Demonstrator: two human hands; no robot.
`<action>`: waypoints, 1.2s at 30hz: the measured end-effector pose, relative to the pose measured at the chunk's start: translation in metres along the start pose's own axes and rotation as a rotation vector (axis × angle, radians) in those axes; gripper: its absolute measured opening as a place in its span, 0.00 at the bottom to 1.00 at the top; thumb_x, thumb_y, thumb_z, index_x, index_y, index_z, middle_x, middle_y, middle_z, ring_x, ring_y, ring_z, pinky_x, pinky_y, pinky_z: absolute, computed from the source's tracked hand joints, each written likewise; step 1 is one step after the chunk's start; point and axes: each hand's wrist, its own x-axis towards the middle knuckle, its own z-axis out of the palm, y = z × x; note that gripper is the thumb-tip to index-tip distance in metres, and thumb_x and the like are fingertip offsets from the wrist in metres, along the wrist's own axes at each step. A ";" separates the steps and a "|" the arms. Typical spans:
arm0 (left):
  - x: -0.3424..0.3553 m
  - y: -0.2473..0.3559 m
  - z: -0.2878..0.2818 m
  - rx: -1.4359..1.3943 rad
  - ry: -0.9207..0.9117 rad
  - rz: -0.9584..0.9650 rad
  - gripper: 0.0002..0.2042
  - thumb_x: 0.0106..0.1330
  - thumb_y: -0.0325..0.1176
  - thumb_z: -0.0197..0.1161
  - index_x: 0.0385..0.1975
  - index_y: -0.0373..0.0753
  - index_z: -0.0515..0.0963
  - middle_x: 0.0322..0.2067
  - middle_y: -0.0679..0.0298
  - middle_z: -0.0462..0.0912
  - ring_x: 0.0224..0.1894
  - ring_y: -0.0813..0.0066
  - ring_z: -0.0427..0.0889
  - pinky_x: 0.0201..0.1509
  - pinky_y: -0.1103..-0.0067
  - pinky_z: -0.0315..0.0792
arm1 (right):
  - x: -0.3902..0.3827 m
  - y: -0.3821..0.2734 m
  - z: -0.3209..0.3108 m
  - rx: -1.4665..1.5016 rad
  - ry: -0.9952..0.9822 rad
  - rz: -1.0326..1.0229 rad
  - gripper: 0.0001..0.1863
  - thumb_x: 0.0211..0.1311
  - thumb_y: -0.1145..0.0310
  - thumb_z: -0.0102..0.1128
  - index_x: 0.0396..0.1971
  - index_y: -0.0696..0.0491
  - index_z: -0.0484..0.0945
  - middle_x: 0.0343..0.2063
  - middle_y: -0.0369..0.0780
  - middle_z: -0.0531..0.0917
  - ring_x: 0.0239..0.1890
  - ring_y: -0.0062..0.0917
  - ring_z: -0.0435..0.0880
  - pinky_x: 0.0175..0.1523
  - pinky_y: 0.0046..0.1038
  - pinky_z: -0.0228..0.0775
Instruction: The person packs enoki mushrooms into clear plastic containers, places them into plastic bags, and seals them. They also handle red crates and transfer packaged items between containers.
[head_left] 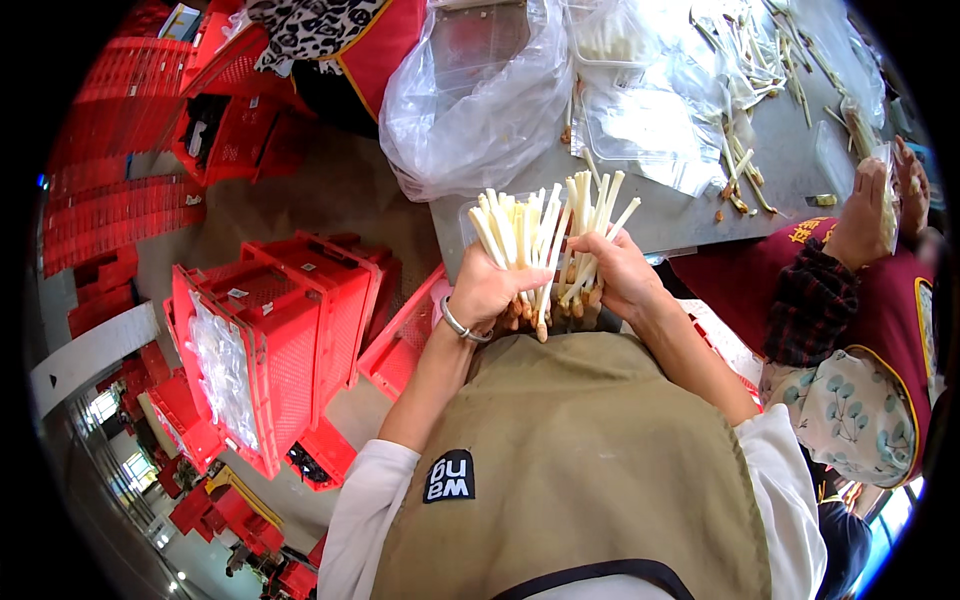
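Observation:
Pale cream stalks with brownish lower ends fill both of my hands in front of my apron, near the table's edge. My left hand [488, 286] is closed round a thick bundle of stalks [510, 228], its thumb lying across the front. My right hand [624, 278] grips a smaller bunch of stalks [592, 205] just beside it. The two bunches stand nearly upright and lean against each other. Their brown ends hang below my fingers. Behind the bundle, part of a clear plastic tray [466, 214] shows at the table edge.
A crumpled clear plastic bag [470, 130] hangs over the grey table [690, 212]. Clear containers [640, 125] and scattered stalks [745, 50] lie farther back. Stacked red crates [270, 330] stand at left. At right, a co-worker's hands [868, 215] hold a clear pack.

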 end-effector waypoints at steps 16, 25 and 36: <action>0.002 0.008 -0.009 -0.014 -0.160 -0.106 0.25 0.48 0.18 0.64 0.50 0.31 0.69 0.44 0.60 0.78 0.45 0.74 0.78 0.47 0.79 0.72 | 0.027 -0.007 -0.016 0.031 -0.044 0.004 0.12 0.58 0.66 0.58 0.40 0.54 0.72 0.27 0.34 0.76 0.24 0.17 0.76 0.29 0.24 0.75; 0.001 0.016 -0.006 0.009 -0.177 -0.103 0.26 0.46 0.19 0.65 0.49 0.32 0.70 0.44 0.62 0.78 0.44 0.77 0.77 0.49 0.80 0.70 | 0.035 -0.012 -0.016 0.012 -0.073 0.004 0.09 0.59 0.66 0.56 0.35 0.55 0.73 0.24 0.36 0.78 0.19 0.18 0.75 0.25 0.20 0.72; 0.003 0.000 -0.016 0.078 -0.087 -0.159 0.21 0.46 0.21 0.68 0.42 0.32 0.73 0.36 0.66 0.78 0.37 0.79 0.77 0.42 0.81 0.72 | 0.045 -0.024 -0.015 0.064 0.036 -0.115 0.10 0.58 0.70 0.56 0.39 0.56 0.71 0.32 0.40 0.80 0.21 0.17 0.74 0.26 0.20 0.72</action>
